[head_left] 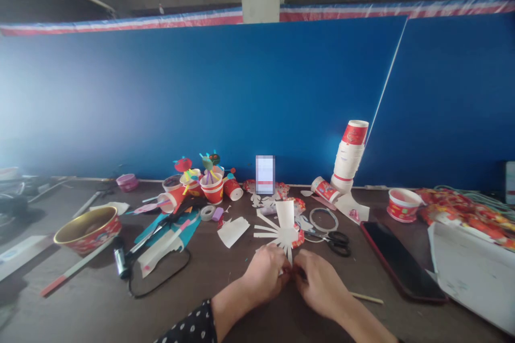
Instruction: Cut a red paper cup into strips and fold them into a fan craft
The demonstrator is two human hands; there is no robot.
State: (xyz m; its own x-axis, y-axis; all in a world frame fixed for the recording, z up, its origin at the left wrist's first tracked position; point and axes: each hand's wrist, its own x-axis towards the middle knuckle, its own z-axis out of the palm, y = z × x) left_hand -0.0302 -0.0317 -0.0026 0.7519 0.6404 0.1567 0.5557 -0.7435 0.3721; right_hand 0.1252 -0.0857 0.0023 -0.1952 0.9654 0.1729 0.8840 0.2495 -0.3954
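Note:
A paper cup cut into strips (286,235) lies fanned out flat, its white inside facing up and one wide strip pointing away from me. My left hand (269,269) is closed on its near left strips, fingertips pinched together. Close beside it, my right hand (314,278) is also closed, its thumb and fingers at the near strips. The fingertips of both hands nearly meet, and what lies between them is partly hidden. Scissors with black handles (338,243) rest just right of the cut cup, near a ring of clear tape (324,220).
Further right lies a dark phone (402,260), with a tall stack of paper cups (349,158) behind. Red cups with colourful figures (211,188) stand back left. A gold-rimmed bowl (90,229), a glue gun (120,258) with its cord and paper scraps (234,231) are left.

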